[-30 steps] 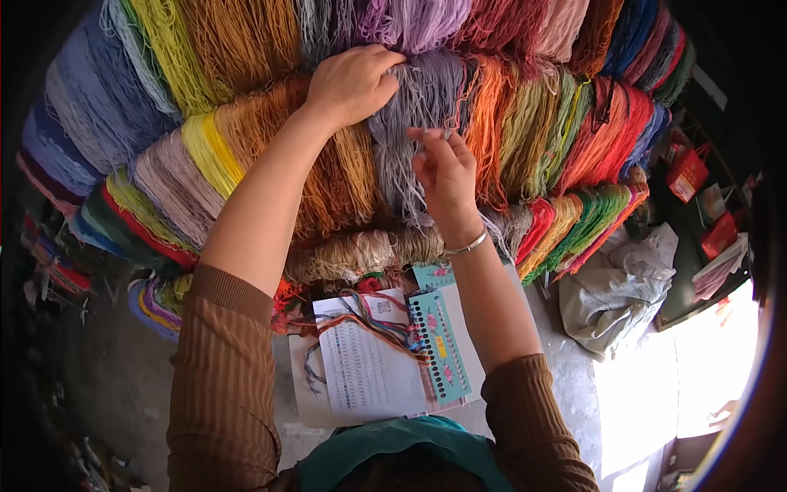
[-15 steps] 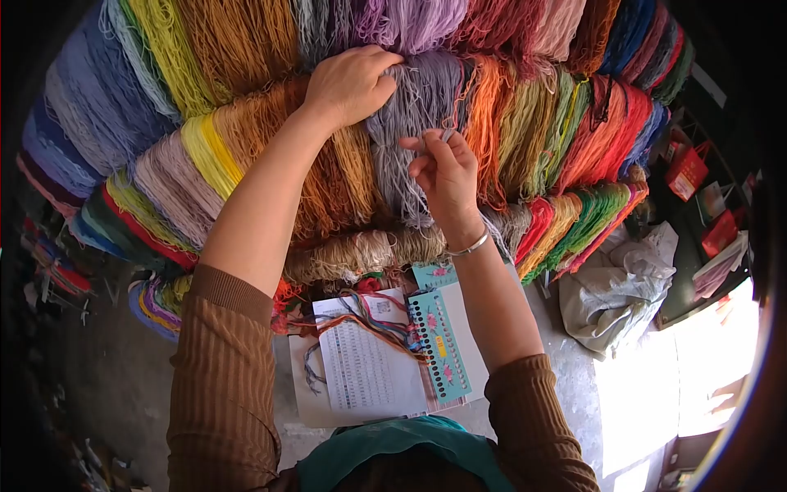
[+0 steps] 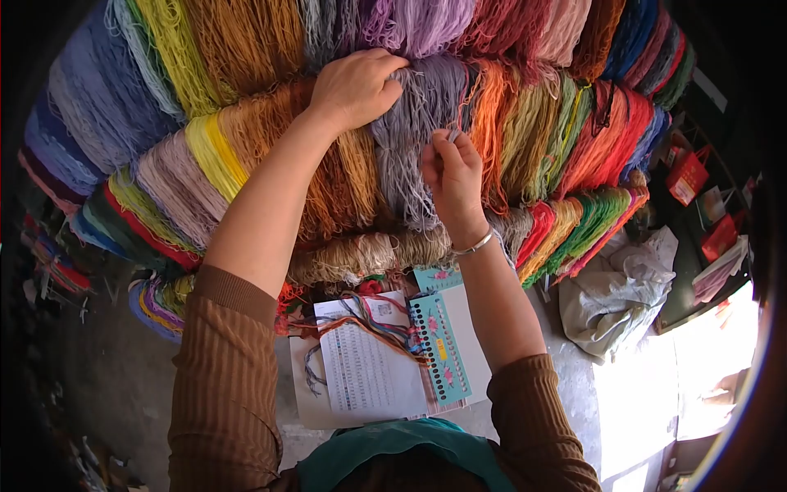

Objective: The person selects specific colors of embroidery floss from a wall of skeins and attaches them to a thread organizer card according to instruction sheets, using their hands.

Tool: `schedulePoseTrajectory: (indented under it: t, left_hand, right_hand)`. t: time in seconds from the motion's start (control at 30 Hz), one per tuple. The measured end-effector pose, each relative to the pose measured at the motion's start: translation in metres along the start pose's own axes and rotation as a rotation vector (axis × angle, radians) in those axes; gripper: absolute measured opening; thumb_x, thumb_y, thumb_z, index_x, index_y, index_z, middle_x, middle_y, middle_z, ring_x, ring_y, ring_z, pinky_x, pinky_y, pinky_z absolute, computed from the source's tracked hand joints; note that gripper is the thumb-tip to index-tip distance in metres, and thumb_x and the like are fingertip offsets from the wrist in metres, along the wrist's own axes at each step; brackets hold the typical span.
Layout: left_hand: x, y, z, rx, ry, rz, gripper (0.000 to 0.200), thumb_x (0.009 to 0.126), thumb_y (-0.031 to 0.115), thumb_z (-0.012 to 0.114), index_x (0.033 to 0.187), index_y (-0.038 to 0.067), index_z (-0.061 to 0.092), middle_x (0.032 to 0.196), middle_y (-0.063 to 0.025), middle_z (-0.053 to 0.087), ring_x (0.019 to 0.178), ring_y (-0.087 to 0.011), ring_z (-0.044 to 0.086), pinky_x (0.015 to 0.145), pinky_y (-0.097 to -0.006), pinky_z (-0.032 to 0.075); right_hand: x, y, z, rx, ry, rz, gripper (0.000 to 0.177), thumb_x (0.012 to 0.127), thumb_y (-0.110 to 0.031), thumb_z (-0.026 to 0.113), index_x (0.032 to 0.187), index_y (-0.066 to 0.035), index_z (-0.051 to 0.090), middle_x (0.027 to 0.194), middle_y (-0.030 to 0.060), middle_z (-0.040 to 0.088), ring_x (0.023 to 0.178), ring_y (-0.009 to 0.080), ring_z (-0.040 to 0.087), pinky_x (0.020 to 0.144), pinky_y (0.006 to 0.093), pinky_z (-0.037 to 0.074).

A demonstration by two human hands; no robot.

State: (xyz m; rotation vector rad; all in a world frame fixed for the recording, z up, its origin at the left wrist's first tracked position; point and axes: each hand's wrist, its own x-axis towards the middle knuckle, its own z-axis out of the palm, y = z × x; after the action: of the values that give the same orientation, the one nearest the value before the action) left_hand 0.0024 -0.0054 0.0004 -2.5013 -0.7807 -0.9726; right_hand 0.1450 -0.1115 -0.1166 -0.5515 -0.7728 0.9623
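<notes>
In the middle row of hanging thread, a grey-violet hank (image 3: 407, 156) drapes between my two hands. My left hand (image 3: 354, 90) is closed at the top of this hank, its thumb and forefinger on the strands; the other fingertips are hidden. To the right, my right hand (image 3: 457, 174) has its fingers curled in a pinch, with a bit of grey thread showing at the fingertips. It is raised in front of the hank's right side, near an orange hank (image 3: 489, 123). A bracelet circles the right wrist.
Rows of coloured hanks surround both hands. Below lie a printed colour chart (image 3: 361, 369) with loose thread strands across it and a turquoise card with punched holes (image 3: 439, 348). A whitish sack (image 3: 615, 303) stands on the floor at right, near red bags (image 3: 687, 174).
My right hand has moved slightly right, and its spread fingers have curled in. My left hand stays at the top of the grey hank.
</notes>
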Motion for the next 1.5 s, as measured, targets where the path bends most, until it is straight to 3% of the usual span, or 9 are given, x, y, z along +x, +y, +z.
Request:
schedulePoseTrajectory:
  t: [0.13, 0.33, 0.57, 0.73, 0.97, 1.33, 1.4, 1.5]
  left_hand:
    - [0.000, 0.000, 0.000, -0.005, 0.010, 0.007, 0.037, 0.089, 0.024, 0.053, 0.120, 0.014, 0.068, 0.118, -0.0034, 0.068, 0.109, -0.0246, 0.066, 0.091, -0.0422, 0.055]
    - [0.000, -0.002, 0.003, -0.025, 0.034, 0.016, 0.036, 0.089, 0.024, 0.053, 0.120, 0.012, 0.067, 0.115, -0.0041, 0.068, 0.108, -0.0267, 0.065, 0.091, -0.0418, 0.052]
    - [0.000, -0.001, 0.002, -0.017, 0.031, 0.006, 0.037, 0.087, 0.025, 0.053, 0.119, 0.014, 0.069, 0.116, -0.0034, 0.069, 0.108, -0.0242, 0.066, 0.090, -0.0414, 0.055]
    - [0.000, 0.000, -0.001, -0.047, 0.030, 0.011, 0.036, 0.087, 0.025, 0.055, 0.119, 0.012, 0.068, 0.114, -0.0051, 0.069, 0.107, -0.0265, 0.065, 0.090, -0.0418, 0.054]
    - [-0.001, 0.002, -0.003, -0.051, -0.002, -0.006, 0.038, 0.087, 0.025, 0.055, 0.121, 0.010, 0.066, 0.117, -0.0071, 0.067, 0.109, -0.0281, 0.064, 0.092, -0.0423, 0.052]
    - [0.000, 0.001, -0.003, -0.048, -0.019, -0.009, 0.040, 0.087, 0.026, 0.054, 0.122, 0.009, 0.065, 0.118, -0.0077, 0.067, 0.111, -0.0283, 0.064, 0.093, -0.0426, 0.052]
    - [0.000, 0.002, -0.002, -0.013, -0.022, -0.016, 0.041, 0.088, 0.026, 0.052, 0.123, 0.011, 0.067, 0.116, -0.0043, 0.069, 0.110, -0.0230, 0.065, 0.093, -0.0406, 0.054]
    - [0.001, 0.001, -0.001, -0.003, -0.030, -0.015, 0.041, 0.088, 0.026, 0.051, 0.123, 0.011, 0.066, 0.117, -0.0044, 0.069, 0.111, -0.0225, 0.065, 0.092, -0.0408, 0.054]
  right_hand:
    - [0.005, -0.003, 0.002, -0.077, -0.047, 0.016, 0.010, 0.095, -0.015, 0.066, 0.099, -0.006, 0.063, 0.068, -0.0063, 0.054, 0.047, 0.0023, 0.040, 0.042, 0.0207, 0.028]
    - [0.014, 0.001, 0.018, -0.233, 0.108, -0.045, 0.013, 0.088, -0.011, 0.075, 0.097, -0.004, 0.070, 0.075, -0.0076, 0.061, 0.056, -0.0007, 0.044, 0.049, 0.0176, 0.031]
    - [0.016, 0.002, 0.020, -0.268, 0.136, -0.021, 0.007, 0.087, -0.009, 0.074, 0.091, -0.004, 0.071, 0.072, -0.0070, 0.060, 0.056, -0.0002, 0.044, 0.049, 0.0181, 0.031]
    - [0.010, 0.002, 0.015, -0.098, 0.135, -0.054, 0.009, 0.088, -0.007, 0.069, 0.082, -0.009, 0.065, 0.060, -0.0081, 0.048, 0.045, 0.0021, 0.037, 0.041, 0.0209, 0.026]
    - [0.002, -0.006, 0.007, 0.093, 0.094, -0.060, 0.011, 0.089, -0.001, 0.064, 0.085, -0.011, 0.061, 0.063, -0.0053, 0.049, 0.045, 0.0032, 0.033, 0.040, 0.0213, 0.021]
    - [-0.009, -0.019, 0.002, 0.147, 0.090, 0.012, 0.010, 0.088, 0.001, 0.065, 0.087, -0.009, 0.065, 0.065, -0.0046, 0.052, 0.050, 0.0043, 0.039, 0.044, 0.0211, 0.026]
    - [-0.012, -0.023, 0.004, 0.181, 0.117, 0.005, 0.010, 0.088, 0.001, 0.064, 0.088, -0.008, 0.065, 0.066, -0.0045, 0.052, 0.051, 0.0043, 0.040, 0.044, 0.0206, 0.026]
    - [-0.015, -0.023, -0.006, 0.255, 0.045, 0.015, 0.008, 0.088, 0.001, 0.063, 0.089, -0.007, 0.065, 0.067, -0.0033, 0.053, 0.050, 0.0050, 0.039, 0.044, 0.0200, 0.027]
